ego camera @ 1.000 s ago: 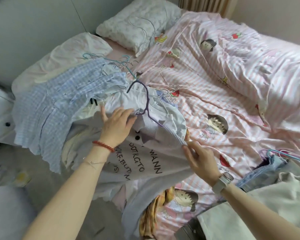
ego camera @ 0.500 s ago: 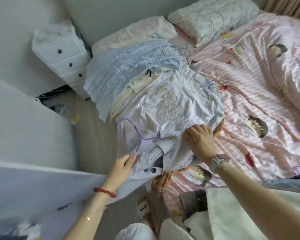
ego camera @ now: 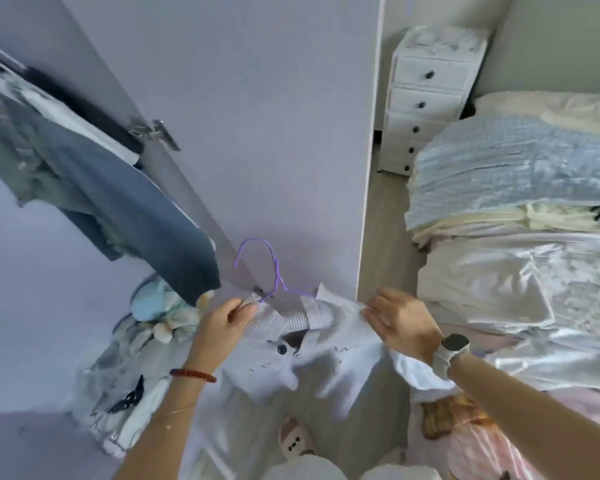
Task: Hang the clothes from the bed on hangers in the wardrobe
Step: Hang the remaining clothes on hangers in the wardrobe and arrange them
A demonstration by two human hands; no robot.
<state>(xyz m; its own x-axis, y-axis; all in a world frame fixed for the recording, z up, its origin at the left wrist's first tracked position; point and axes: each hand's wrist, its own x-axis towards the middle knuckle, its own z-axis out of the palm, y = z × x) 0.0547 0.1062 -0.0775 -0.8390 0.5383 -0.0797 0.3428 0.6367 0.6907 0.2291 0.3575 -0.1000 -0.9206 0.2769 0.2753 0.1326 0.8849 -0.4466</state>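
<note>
The left hand [ego camera: 222, 323] pinched the ribbed collar of a pale grey-white shirt [ego camera: 312, 348] at the neck of a purple wire hanger [ego camera: 267, 271], fingers curled round cloth and wire together. The right hand [ego camera: 404, 322], at three o'clock from the left, pinched the shirt's far shoulder between thumb and fingertips. The shirt hung between the two hands above the floor, already on the hanger, its hook pointing up toward twelve o'clock.

To do this step well, the left grip should probably slide up to the hanger's neck so the hook is free, while the right hand smooths the shoulder over the wire arm before letting go. The hook then needs to travel toward ten o'clock, where dark garments [ego camera: 94, 188] hung inside the open wardrobe; the rail itself was barely visible. The wardrobe door [ego camera: 257, 133] stood directly ahead, so the shirt would likely have to pass round its edge.

At two to four o'clock the bed [ego camera: 534, 455] carried the remaining pile of clothes [ego camera: 520, 202], a blue checked piece on top.

Half a second earlier the shirt lay on the bed's edge, the right hand pressed on it. Now it was lifted clear, and the view had swung from bed to wardrobe.
</note>
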